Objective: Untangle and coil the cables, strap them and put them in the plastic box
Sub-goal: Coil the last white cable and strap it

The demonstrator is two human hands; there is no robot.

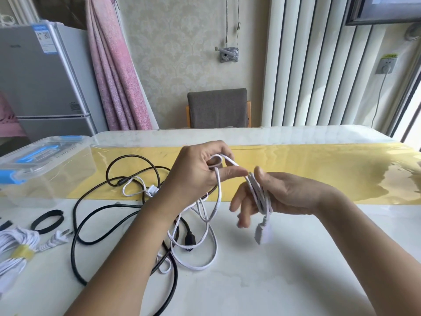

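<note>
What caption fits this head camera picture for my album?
Left hand and right hand coil a white cable over tangled black cables.

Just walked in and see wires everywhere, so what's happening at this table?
A person is coiling a white cable: the right hand holds the gathered loops, the left hand pinches the next one. Its slack lies tangled with a black cable on the table. One white bundle is strapped; the plastic box has its lid on.

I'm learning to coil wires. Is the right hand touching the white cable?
Touching. The head view shows folded strands of the white cable lying across the palm of the right hand, thumb pressed on them.
</note>
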